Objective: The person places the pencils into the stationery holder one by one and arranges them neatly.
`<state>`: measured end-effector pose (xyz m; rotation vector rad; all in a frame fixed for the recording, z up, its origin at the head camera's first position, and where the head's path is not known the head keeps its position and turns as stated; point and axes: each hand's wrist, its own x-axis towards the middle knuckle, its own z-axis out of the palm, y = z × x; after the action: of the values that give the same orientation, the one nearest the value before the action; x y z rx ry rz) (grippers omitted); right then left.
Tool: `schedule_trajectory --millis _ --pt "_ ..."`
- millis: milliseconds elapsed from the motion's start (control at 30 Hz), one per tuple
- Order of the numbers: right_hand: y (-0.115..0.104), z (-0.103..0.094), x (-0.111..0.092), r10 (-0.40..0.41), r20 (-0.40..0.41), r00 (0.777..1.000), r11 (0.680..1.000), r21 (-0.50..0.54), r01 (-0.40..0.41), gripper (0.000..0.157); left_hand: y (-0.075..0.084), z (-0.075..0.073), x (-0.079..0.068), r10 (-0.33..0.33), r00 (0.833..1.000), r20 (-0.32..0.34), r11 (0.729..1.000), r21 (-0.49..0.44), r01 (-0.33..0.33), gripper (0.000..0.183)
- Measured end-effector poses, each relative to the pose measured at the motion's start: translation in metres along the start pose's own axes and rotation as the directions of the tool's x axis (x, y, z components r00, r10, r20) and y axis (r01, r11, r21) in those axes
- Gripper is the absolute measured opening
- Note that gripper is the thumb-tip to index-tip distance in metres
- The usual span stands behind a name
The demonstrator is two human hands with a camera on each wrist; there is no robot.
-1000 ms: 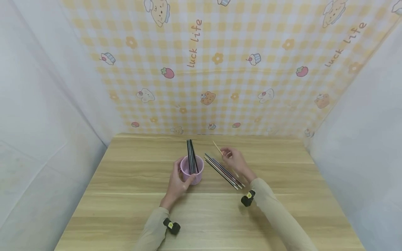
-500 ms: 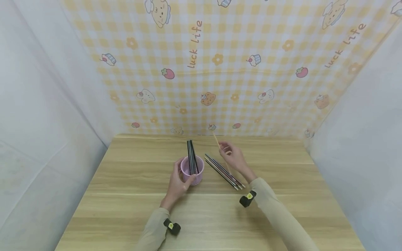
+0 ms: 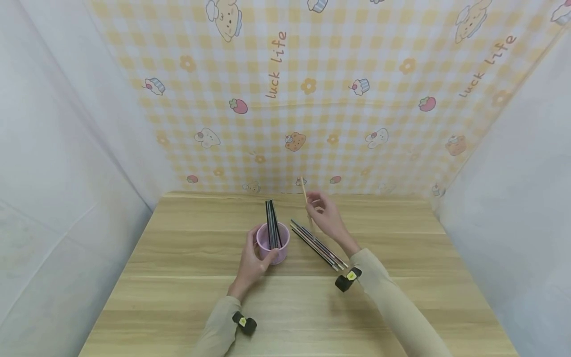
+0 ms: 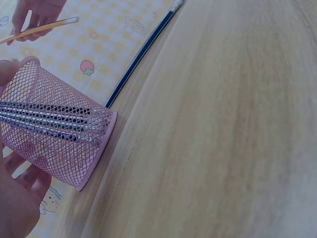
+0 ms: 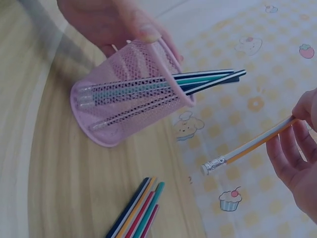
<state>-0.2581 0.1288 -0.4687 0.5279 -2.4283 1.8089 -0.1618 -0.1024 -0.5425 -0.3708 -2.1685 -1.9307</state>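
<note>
A pink mesh pencil cup (image 3: 277, 255) stands on the table with several dark pencils (image 3: 272, 223) leaning in it. My left hand (image 3: 252, 260) grips the cup round its side, thumb at the near rim. To the cup's right and above the table, my right hand (image 3: 326, 215) pinches a yellow pencil (image 5: 252, 142). In the right wrist view its eraser end points down toward the table. A row of several loose pencils (image 3: 317, 244) lies on the table, below the right hand; the right wrist view shows dark, orange, red and green ones (image 5: 141, 208).
The wood-grain table (image 3: 285, 307) ends at a yellow checked cloth (image 3: 312, 119) hung behind it. White sheets hang at the left (image 3: 67, 173) and right (image 3: 513, 198). A small black camera sits on each wrist (image 3: 244, 322).
My right hand has lifted the yellow pencil and moved it leftward and away, turning it more upright. The left hand and the cup have stayed in place.
</note>
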Motion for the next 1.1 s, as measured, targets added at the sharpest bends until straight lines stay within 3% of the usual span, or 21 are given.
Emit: schedule_trajectory --millis 500,833,1100 --pt "-0.024 0.012 0.010 -0.087 -0.041 0.995 0.990 0.106 0.091 0.033 0.003 -0.001 0.000 -0.007 1.000 0.008 1.000 0.013 0.007 0.081" --pt "-0.061 0.025 0.005 -0.133 -0.045 0.990 0.973 0.184 0.139 0.029 0.004 -0.002 0.000 -0.008 1.000 0.012 1.000 0.015 0.008 0.081" --pt "-0.055 0.035 0.004 -0.138 -0.039 0.990 0.973 0.183 0.143 0.028 0.003 -0.002 0.000 0.011 1.000 0.016 0.999 0.034 -0.011 0.082"
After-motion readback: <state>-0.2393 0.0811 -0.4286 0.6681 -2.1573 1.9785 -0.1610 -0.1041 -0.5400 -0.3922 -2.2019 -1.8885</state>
